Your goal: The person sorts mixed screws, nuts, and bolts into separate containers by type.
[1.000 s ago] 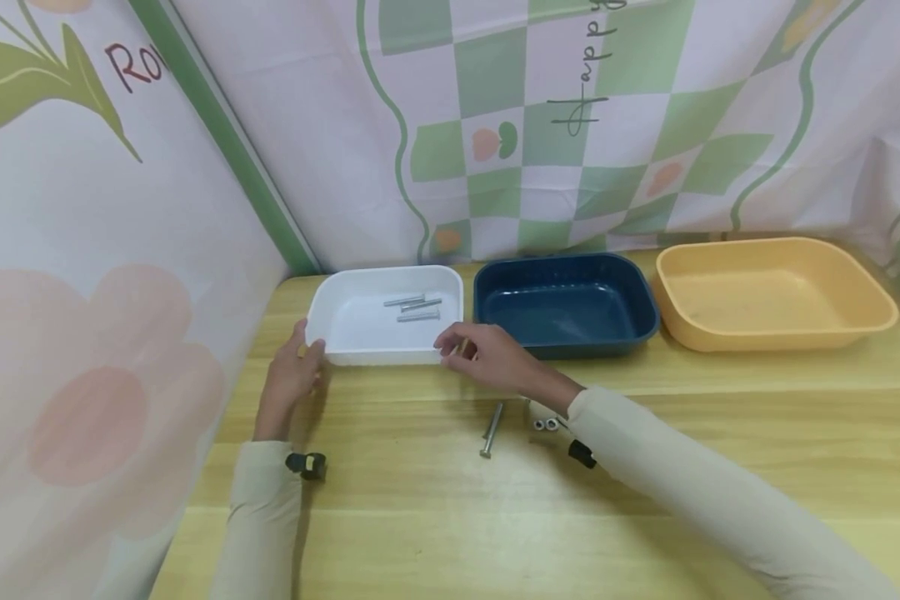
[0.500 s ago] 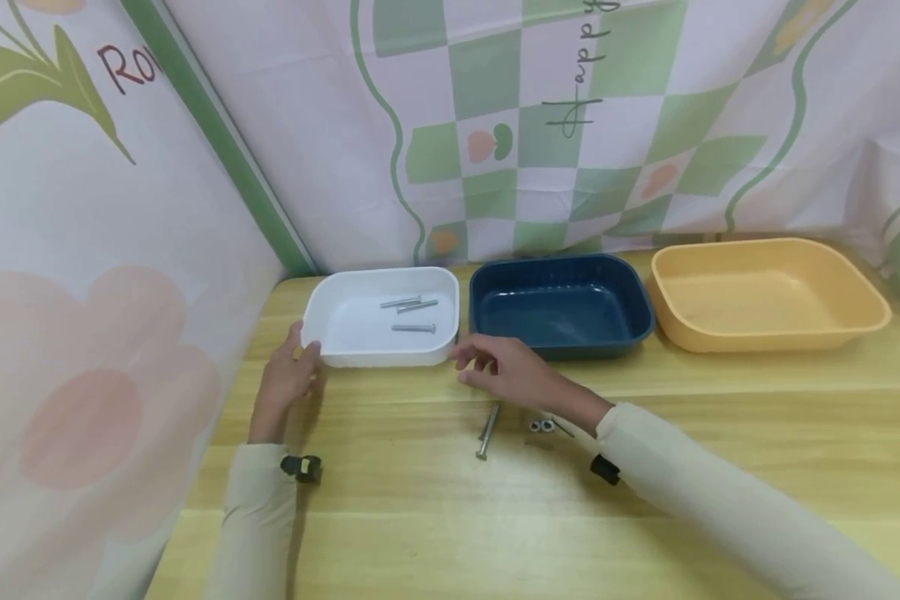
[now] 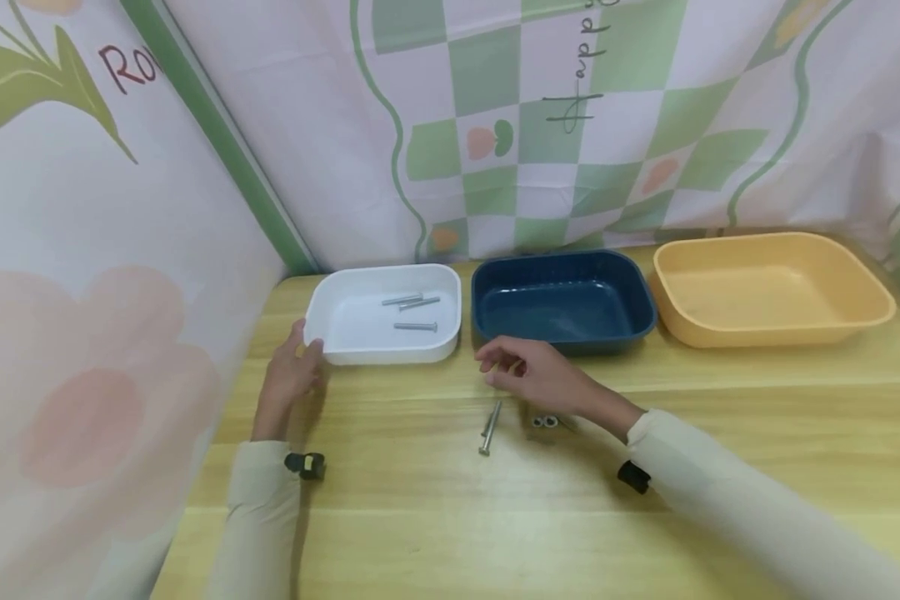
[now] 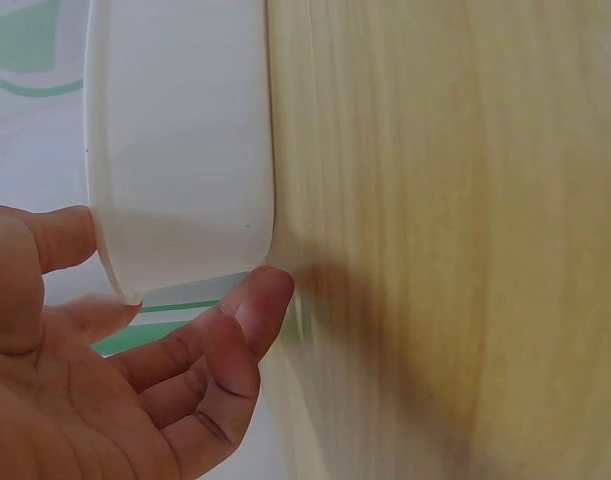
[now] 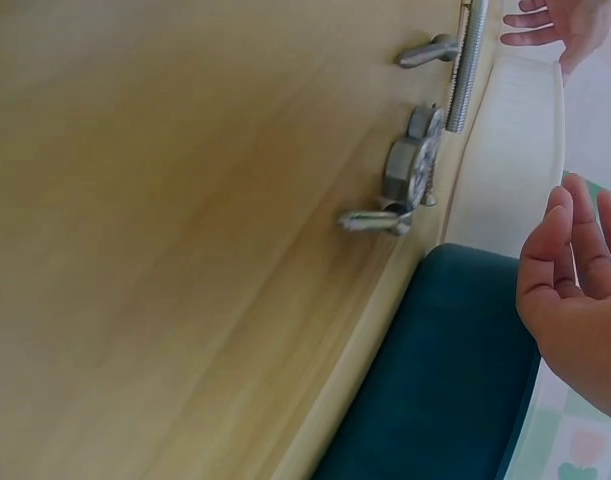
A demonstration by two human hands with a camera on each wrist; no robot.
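Note:
My left hand holds the near left corner of a white plastic tray; the left wrist view has the thumb at the rim and the other fingers around the corner. Several silver bolts lie inside that tray. My right hand, fingers loosely bent and holding nothing, hovers in front of the navy tray. Below it on the table lie a long bolt with a smaller screw beside it, and two nuts. The right wrist view shows the nuts amid several small screws.
A yellow tray stands at the right end of the row. All the trays sit along the back of the wooden table, against a patterned cloth. Another cloth-covered wall borders the left side.
My right hand has drawn back from the white tray's near right corner, moving right. One bolt in that tray has shifted toward its front. The left hand has stayed at its corner.

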